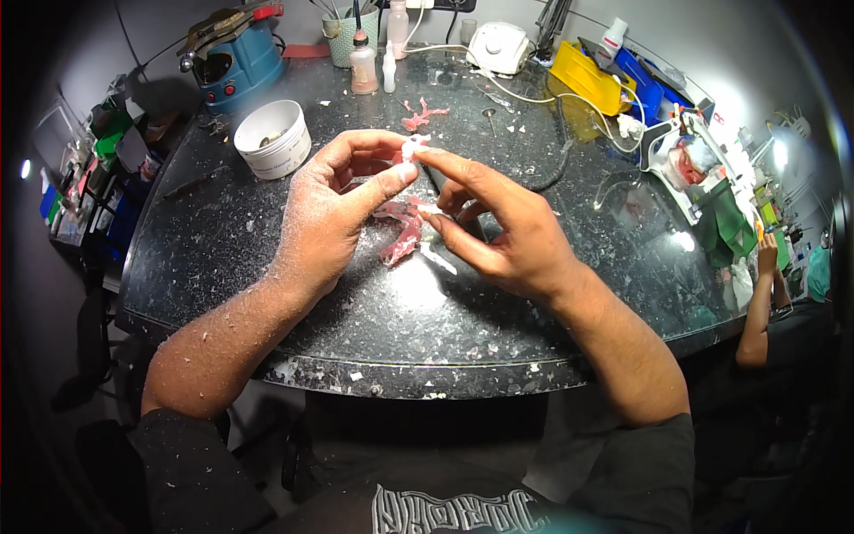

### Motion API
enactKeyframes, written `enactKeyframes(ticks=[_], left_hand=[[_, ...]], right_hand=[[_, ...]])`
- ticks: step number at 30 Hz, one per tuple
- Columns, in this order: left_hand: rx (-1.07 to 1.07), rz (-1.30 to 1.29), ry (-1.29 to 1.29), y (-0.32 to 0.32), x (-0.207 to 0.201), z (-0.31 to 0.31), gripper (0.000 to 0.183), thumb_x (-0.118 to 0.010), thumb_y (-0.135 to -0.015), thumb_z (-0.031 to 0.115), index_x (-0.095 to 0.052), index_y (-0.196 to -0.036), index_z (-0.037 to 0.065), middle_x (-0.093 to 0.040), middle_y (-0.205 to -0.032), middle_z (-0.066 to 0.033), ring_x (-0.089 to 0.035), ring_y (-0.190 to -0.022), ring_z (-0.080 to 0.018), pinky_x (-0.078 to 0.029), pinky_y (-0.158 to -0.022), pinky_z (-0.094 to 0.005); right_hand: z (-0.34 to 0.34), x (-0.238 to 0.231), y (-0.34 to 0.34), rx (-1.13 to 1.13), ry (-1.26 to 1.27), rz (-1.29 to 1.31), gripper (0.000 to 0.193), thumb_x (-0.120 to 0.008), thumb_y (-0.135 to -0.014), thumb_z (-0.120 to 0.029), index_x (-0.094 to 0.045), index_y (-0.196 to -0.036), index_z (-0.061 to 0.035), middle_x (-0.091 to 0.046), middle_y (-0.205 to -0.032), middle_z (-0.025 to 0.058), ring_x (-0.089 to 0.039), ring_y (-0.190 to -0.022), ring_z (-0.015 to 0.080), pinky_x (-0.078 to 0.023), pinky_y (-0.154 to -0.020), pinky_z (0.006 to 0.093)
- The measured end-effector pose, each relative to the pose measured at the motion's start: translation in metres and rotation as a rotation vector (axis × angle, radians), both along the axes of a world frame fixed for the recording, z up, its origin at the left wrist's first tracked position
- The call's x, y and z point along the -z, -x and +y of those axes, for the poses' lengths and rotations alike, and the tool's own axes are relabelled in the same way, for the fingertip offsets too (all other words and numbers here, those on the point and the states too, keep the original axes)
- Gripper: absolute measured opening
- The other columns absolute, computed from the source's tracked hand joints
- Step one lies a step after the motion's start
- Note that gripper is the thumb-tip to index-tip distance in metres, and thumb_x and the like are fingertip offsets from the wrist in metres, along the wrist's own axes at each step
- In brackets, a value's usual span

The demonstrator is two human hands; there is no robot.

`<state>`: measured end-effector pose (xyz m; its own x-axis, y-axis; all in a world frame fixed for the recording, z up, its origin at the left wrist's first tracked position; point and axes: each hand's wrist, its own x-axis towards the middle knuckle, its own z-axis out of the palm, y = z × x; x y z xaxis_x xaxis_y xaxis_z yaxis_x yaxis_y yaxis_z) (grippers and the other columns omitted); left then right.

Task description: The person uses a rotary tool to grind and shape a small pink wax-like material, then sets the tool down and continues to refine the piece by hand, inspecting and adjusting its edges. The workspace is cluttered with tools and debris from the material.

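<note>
My left hand (334, 191), dusted with pale powder up the forearm, pinches a small pink-and-white piece (411, 148) between thumb and fingers. Its exact kind is too small to tell. The index fingertip of my right hand (511, 218) touches that same piece from the right. Lower down, my right thumb and bent fingers close around a whitish bit that I cannot make out. Below and between the hands is a pink, jagged branching piece (405, 240); whether it lies on the table or touches the right thumb is unclear. A white sliver (439, 259) lies beside it.
On the black, scrap-strewn table (231, 258) stand a white tub (276, 142), bottles (364, 67) and a blue machine (233, 62). Another pink branched scrap (422, 116) lies beyond my hands. Yellow bin (587, 78), cables and a white device (498, 46) are behind; a co-worker's arm (761, 294) is at right.
</note>
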<state>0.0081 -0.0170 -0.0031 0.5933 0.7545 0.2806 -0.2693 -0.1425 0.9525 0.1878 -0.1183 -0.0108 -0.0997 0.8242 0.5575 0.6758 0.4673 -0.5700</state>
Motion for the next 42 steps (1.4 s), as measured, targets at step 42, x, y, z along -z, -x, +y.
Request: enactKeyframes(ticks=[42], left_hand=[[0.109, 0.023, -0.017, 0.001, -0.007, -0.008, 0.035, -0.065, -0.092, 0.016, -0.059, -0.124, 0.002, -0.066, -0.115, -0.0101, -0.066, -0.096, -0.0139, -0.05, -0.083, -0.0274]], right_hand=[[0.001, 0.0, -0.004, -0.061, -0.061, 0.537, 0.034, -0.071, -0.087, -0.005, -0.062, -0.119, -0.0048, -0.065, -0.108, 0.0054, -0.066, -0.096, 0.013, -0.057, -0.08, 0.0254]])
